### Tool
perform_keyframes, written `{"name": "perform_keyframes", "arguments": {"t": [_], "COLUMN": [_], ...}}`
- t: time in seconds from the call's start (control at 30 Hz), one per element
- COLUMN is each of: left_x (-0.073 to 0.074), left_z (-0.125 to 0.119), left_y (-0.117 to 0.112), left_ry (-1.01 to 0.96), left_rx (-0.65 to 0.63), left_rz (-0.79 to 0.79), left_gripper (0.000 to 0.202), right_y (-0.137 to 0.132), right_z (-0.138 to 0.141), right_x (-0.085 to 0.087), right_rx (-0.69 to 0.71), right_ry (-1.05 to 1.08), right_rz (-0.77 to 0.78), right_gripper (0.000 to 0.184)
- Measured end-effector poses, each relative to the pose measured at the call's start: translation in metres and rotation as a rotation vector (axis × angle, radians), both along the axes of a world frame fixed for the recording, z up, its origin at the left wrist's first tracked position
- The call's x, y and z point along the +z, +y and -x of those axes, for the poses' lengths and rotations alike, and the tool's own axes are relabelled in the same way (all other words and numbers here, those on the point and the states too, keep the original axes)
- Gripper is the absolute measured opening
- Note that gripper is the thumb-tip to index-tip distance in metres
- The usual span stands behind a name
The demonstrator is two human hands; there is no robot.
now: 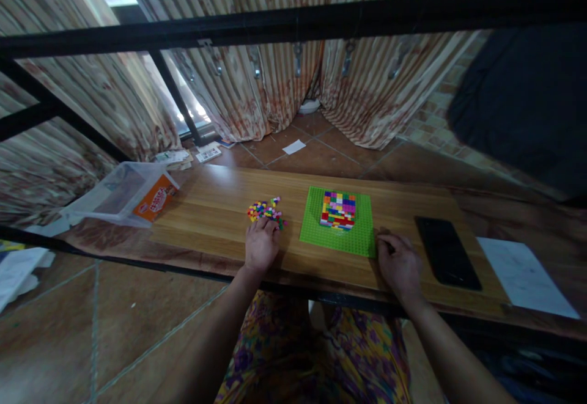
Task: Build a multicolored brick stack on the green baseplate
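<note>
A green baseplate (316, 233) lies on the wooden table (211, 208), and a block of multicoloured bricks (338, 209) is built up on its far half. A loose pile of small coloured bricks (266, 209) sits to the left of the plate. My left hand (260, 244) rests at the near edge of that pile with its fingers curled among the bricks; what they hold is hidden. My right hand (398, 263) lies on the table at the plate's near right corner, fingers curled under, touching the plate's edge.
A black phone (447, 251) lies right of my right hand, with a white sheet (523, 275) beyond it. A clear plastic box with an orange label (128, 193) lies tipped at the table's left end. A black bar (293, 22) crosses overhead. Curtains hang behind.
</note>
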State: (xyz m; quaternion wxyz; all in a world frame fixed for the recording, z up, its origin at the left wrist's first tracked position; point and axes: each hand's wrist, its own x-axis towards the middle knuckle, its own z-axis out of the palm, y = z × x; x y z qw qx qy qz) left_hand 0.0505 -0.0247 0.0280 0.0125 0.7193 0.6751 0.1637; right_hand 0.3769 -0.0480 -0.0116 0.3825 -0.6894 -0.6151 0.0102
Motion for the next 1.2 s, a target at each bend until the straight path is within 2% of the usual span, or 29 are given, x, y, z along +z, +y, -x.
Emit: {"name": "perform_keyframes", "arguments": {"t": [0.17, 0.27, 0.47, 0.7, 0.8, 0.97, 1.2], "left_x": [0.001, 0.002, 0.01, 0.014, 0.014, 0.019, 0.035], "left_z": [0.002, 0.0, -0.011, -0.034, -0.047, -0.067, -0.093], "left_y": [0.002, 0.001, 0.003, 0.024, 0.033, 0.045, 0.053], "left_ry": [0.045, -0.02, -0.378, -0.797, -0.898, -0.863, -0.611], "left_rx": [-0.009, -0.028, -0.018, -0.102, -0.121, -0.157, -0.195], "left_rz": [0.01, -0.024, -0.042, -0.042, -0.013, -0.015, 0.003], "left_gripper": [0.021, 0.021, 0.018, 0.007, 0.006, 0.006, 0.017], "right_y": [0.0, 0.001, 0.001, 0.003, 0.003, 0.003, 0.003], "right_z": [0.0, 0.0, 0.0, 0.0, 0.0, 0.001, 0.001], "right_x": [-0.002, -0.002, -0.001, -0.003, -0.003, -0.003, -0.002], "right_rx": [0.01, 0.013, 0.029, 0.039, 0.032, 0.029, 0.022], "right_ry": [-0.002, 0.0, 0.018, 0.007, 0.008, 0.019, 0.031], "right_rz": [-0.002, 0.001, -0.003, -0.017, -0.017, -0.001, 0.028], "right_gripper": [0.032, 0.032, 0.031, 0.029, 0.028, 0.026, 0.027]}}
